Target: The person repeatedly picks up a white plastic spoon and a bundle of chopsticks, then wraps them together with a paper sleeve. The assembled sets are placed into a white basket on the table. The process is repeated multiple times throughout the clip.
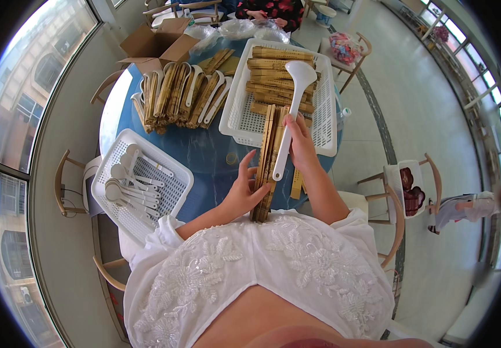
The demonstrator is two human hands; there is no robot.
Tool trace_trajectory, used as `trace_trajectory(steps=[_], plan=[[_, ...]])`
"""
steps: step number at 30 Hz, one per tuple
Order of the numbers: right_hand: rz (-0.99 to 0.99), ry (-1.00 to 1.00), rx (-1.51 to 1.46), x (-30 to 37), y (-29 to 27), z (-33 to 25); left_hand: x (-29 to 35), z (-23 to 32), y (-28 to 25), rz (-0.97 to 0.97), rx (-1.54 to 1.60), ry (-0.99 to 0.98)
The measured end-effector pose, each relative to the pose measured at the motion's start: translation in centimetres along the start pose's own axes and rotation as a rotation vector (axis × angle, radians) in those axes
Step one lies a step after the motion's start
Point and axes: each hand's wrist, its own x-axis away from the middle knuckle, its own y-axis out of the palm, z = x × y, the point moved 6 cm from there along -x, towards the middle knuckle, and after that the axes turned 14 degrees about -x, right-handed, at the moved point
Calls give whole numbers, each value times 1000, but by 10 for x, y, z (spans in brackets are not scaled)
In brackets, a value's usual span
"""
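Note:
In my right hand (302, 145) is a white long-handled serving spoon (292, 113), its bowl pointing away from me and its handle end toward me. The spoon lies along a bundle of slim printed yellow packets (269, 156), shaped like wrapped chopsticks. That bundle stands lengthwise in front of my chest, over the table's near edge. My left hand (243, 185) is at the bundle's lower left side, thumb pressed across it and index finger raised apart. The other left fingers are partly hidden by the bundle.
Ahead, a white basket (239, 116) holds stacked yellow packets (279, 78). Bundles with white spoons (178, 93) lie beside it, near a cardboard box (157, 46). A second basket (108, 168) holds loose spoons (131, 185). Chairs surround the blue table (204, 162); a person (270, 11) sits opposite.

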Motion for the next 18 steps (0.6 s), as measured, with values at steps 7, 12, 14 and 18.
trace_trajectory(steps=[7, 12, 14, 18], plan=[[65, -20, 40, 6, 4, -1, 5, 25, -11, 91, -599, 225], [65, 3, 25, 5, 5, 2, 3, 37, -18, 80, -670, 265], [63, 39, 12, 7, 7, 2, 4, 40, -20, 42, -742, 242], [69, 67, 18, 7, 8, 3, 5, 41, -20, -4, -840, 237]])
